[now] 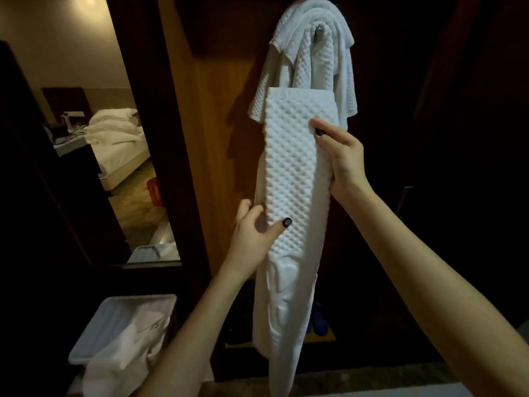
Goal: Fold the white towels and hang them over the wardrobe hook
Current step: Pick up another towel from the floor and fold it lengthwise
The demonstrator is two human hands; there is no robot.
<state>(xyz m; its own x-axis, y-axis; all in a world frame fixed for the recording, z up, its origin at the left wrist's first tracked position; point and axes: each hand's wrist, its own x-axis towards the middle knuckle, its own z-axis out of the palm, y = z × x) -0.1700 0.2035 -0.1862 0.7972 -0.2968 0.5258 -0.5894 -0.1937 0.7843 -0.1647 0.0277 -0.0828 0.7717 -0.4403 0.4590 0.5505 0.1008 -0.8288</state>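
A long white waffle-textured towel (294, 179), folded into a narrow strip, hangs upright in front of me. My left hand (252, 233) pinches its left edge about halfway down, thumb on the front. Higher up, my right hand (342, 161) grips the right edge, with the fingers curled behind the cloth. Above and behind it, other white towels (312, 47) drape over the wardrobe hook (320, 29), of which only a small metal part shows between the folds. The held towel's top edge overlaps the lower ends of the hung ones.
The wooden wardrobe panel (211, 110) stands behind the towels. A white laundry bin (94, 333) with white cloth in it sits at the lower left. A mirror (114, 144) at left reflects a bed. Blue slippers (317, 322) lie on the wardrobe floor.
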